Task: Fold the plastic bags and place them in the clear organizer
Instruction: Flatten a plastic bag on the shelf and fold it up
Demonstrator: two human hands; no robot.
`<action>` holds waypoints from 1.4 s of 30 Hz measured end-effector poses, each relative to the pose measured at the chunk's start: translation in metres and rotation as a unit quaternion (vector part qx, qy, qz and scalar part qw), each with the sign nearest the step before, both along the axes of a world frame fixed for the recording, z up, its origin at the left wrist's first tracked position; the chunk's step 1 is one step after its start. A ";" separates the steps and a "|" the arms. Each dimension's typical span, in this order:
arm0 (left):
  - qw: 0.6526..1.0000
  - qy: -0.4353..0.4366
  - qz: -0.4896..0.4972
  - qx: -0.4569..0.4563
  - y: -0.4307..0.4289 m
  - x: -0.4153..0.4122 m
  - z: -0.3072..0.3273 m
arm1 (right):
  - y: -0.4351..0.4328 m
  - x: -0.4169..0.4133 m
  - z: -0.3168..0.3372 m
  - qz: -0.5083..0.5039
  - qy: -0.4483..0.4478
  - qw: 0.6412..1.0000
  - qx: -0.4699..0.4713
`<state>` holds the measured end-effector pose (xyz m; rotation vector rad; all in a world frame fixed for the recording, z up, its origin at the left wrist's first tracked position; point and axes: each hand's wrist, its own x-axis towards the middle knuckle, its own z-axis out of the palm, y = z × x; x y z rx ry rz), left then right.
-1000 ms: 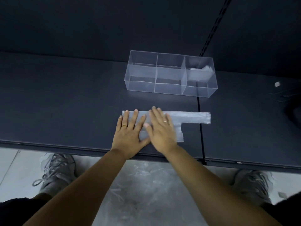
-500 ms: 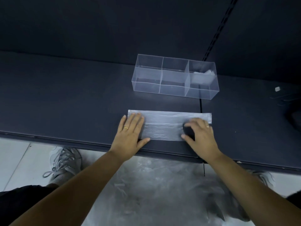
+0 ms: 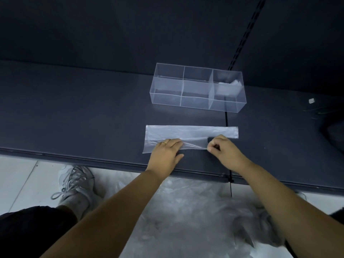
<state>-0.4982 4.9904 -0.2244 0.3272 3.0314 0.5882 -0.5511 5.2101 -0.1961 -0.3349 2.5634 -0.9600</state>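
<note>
A clear plastic bag (image 3: 191,132) is laid flat on the dark counter (image 3: 74,112), as a long strip near the front edge. The left part of the bag is pressed down by the left hand (image 3: 165,152). Its fingers (image 3: 174,142) are kept straight and close together, and a gold ring (image 3: 164,143) is worn on one of them. The near edge of the bag is pinched by the right hand (image 3: 226,152), whose fingers (image 3: 214,146) are curled tight against the thumb. That edge is lifted a little, and part of the bag is hidden by this hand.

Behind the bag, with a strip of counter between them, the clear organizer (image 3: 167,95) is set. A folded bag (image 3: 229,86) is seen in its right end.

A small white bit (image 3: 311,100) is seen far to the right on the counter, and a dark shape (image 3: 335,135) is cut off by the picture's edge; what it is cannot be told.

The counter is split by a thin seam (image 3: 226,118). Behind it a dark wall (image 3: 111,25) is seen, with a slotted rail (image 3: 243,32) running up it. Below, on the pale tiled floor (image 3: 18,175), a pile of plastic bags (image 3: 186,211) is spread, and a grey shoe (image 3: 76,185) is seen beside it.
</note>
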 end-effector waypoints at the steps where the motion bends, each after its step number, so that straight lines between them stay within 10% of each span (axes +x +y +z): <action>1: 0.999 0.034 -0.002 0.001 0.002 -0.001 0.003 | 0.003 -0.001 0.005 -0.006 0.008 1.000 -0.002; 10: 0.998 0.050 0.003 -0.042 0.007 -0.001 0.009 | -0.041 0.017 -0.004 0.181 0.179 0.952 0.168; 24: 0.900 -0.100 0.326 0.272 -0.080 -0.012 0.012 | -0.029 -0.031 -0.012 -0.199 -0.031 0.971 -0.128; 31: 0.890 -0.033 0.419 0.174 -0.059 -0.016 0.014 | -0.039 -0.038 -0.024 -0.247 -0.026 0.966 -0.074; 35: 0.961 0.121 0.244 0.056 -0.028 -0.007 0.012 | -0.040 -0.041 -0.025 -0.250 -0.019 0.967 -0.053; 42: 0.978 -0.067 0.114 -0.162 -0.008 0.010 -0.027 | -0.050 -0.035 -0.021 -0.258 0.058 0.964 0.005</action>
